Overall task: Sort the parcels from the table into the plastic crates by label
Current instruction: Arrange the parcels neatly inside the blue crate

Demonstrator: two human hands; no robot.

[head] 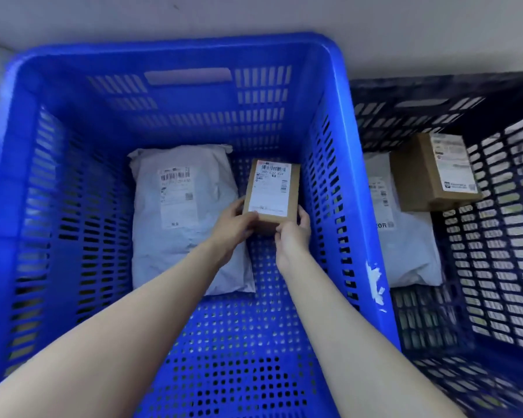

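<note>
Both my arms reach down into a bright blue plastic crate [338, 95]. My left hand [234, 224] and my right hand [293, 233] hold the near end of a small brown cardboard box [272, 191] with a white label on top, low over the crate's floor. Just left of the box lies a grey-white poly mailer [181, 218], label up, on the crate's floor.
To the right stands a dark navy crate [495, 267]. It holds a white mailer [405, 251] and a brown labelled box [432, 173] lying on top of it. A pale wall runs behind both crates.
</note>
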